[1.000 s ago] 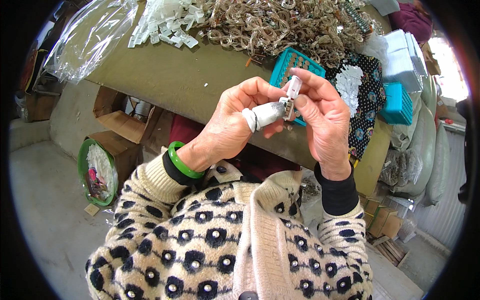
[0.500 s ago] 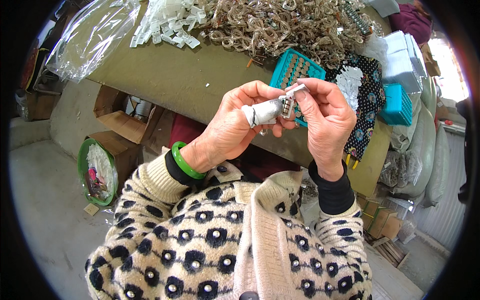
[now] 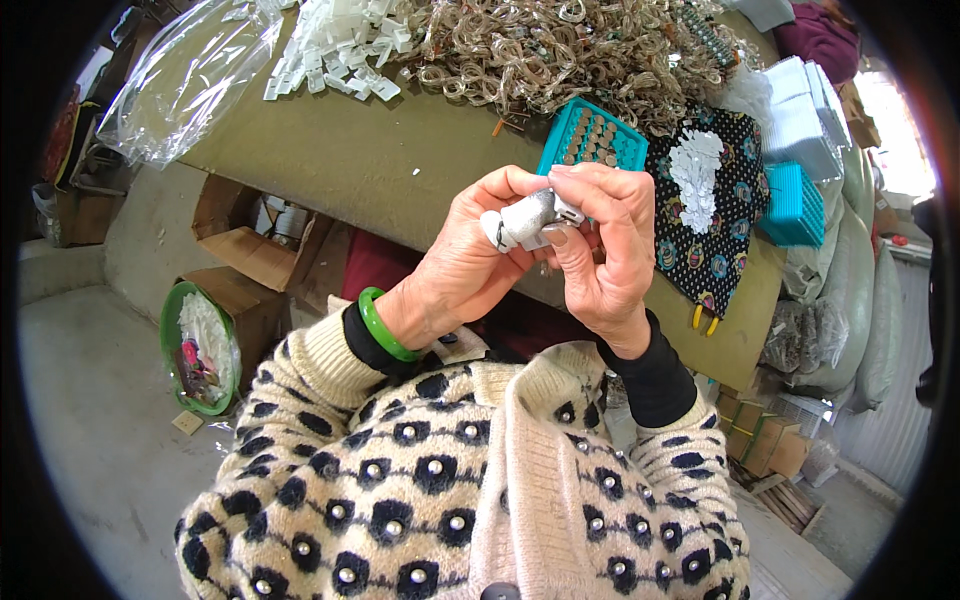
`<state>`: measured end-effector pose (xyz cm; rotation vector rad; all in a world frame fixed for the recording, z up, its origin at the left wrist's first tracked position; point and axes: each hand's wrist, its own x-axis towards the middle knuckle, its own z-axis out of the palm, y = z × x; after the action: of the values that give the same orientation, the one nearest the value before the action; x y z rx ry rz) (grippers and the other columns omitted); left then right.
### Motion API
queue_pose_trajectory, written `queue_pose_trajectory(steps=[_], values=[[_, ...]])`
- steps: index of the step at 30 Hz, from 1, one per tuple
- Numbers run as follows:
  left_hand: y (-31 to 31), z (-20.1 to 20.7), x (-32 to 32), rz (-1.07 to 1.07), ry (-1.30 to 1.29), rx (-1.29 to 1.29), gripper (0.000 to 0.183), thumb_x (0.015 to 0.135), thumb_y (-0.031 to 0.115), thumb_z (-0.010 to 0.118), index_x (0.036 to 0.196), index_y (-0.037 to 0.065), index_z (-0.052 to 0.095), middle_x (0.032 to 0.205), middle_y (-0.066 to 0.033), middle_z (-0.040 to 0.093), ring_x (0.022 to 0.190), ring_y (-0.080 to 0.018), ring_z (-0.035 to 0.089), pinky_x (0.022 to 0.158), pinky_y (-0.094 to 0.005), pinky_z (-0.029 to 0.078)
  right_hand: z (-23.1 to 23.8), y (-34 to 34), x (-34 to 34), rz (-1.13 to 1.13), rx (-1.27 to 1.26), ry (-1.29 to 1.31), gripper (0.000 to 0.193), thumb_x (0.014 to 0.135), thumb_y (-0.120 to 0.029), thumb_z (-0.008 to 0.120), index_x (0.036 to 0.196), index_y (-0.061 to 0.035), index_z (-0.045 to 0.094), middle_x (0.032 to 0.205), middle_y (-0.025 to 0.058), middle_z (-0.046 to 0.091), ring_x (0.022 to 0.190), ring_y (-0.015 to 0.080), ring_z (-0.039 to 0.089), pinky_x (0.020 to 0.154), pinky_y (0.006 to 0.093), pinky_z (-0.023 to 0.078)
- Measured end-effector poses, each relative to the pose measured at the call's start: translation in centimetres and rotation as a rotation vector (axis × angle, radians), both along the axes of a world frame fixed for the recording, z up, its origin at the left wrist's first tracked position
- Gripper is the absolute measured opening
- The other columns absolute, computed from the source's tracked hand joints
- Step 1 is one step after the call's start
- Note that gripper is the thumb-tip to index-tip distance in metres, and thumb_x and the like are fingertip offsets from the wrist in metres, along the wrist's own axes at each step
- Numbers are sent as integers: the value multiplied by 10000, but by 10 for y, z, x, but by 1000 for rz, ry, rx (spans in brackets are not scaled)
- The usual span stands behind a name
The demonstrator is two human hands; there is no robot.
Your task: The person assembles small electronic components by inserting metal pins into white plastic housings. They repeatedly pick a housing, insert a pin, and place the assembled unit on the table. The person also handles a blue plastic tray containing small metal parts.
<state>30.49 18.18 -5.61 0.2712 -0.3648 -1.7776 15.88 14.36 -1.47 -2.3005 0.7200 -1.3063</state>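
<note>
Above the near edge of the table, both hands meet at a small white battery box (image 3: 568,212). My left hand (image 3: 450,245) pinches it from the left, its thumb wrapped in a greyish-white covering tied with dark thread. From the right, my right hand (image 3: 612,250) closes on the same box, fingers over the top and thumb against its near side. Fingers hide much of the box. Just beyond the hands, a teal tray (image 3: 632,150) holds rows of round coin cells (image 3: 590,138).
Tangled clear wire bundles (image 3: 560,50) cover the far table, beside a pile of white plastic pieces (image 3: 345,45) and a clear plastic bag (image 3: 190,85). At right lie a patterned cloth (image 3: 735,210) with flat white pieces (image 3: 695,175) and teal trays (image 3: 795,205). A green basin (image 3: 170,335) stands lower left.
My right hand has moved left and closed over the box. The white cover it held raised now lies against the box, and the metal parts inside no longer show.
</note>
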Motion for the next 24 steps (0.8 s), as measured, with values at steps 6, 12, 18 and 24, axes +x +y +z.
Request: queue_pose_trajectory(steps=[6,12,18,24], values=[[4,-6,-5,-83,27,53,259,885,243,760,1043,120,596,996,31,630,929,-76,625,832,-280,550,-12,-2,5,-17,-222,-29,280,865,-60,702,1098,80,635,942,156,587,806,292,595,704,375,524],[8,-4,-8,-97,31,100,236,911,247,732,1051,111,598,998,31,634,919,-78,623,835,-282,547,-10,7,6,-110,-261,8,270,862,-67,701,1082,76,640,880,136,577,747,280,587,655,364,512],[4,3,-4,-50,20,116,131,969,211,649,1039,108,609,1006,-37,669,863,-135,651,713,-286,555,-3,12,-2,-89,-95,111,314,851,-41,701,1153,27,649,1003,138,600,863,293,606,752,379,505],[-4,7,17,-17,66,-41,207,975,156,630,1160,82,571,1124,-159,650,923,-267,689,665,-341,596,1,-12,-70,-499,-102,200,113,919,-41,627,1022,-11,664,945,131,617,841,294,611,746,365,505]])
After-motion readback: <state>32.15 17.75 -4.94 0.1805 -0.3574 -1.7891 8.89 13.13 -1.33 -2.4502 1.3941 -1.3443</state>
